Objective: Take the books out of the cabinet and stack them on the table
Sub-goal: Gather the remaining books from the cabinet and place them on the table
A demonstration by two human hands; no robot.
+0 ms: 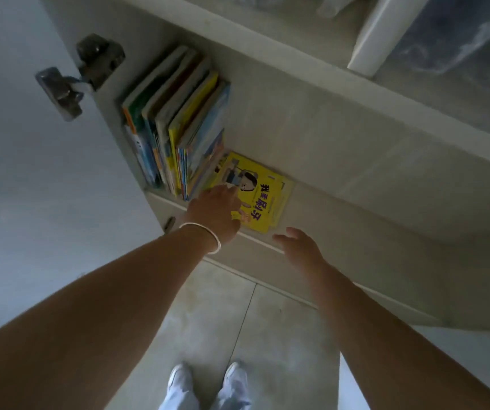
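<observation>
Both forearms reach to the cabinet shelf, where our left hand lies flat-fingered on the thin, light, probably slick yellow book beside the upright books; right hand spread, free; best pinched at its front edge.

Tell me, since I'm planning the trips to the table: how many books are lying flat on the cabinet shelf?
1 clearly: the yellow book lies flat on the shelf, right of the upright row of books, under the left hand. Page edges beneath hint at more, hidden.
</observation>
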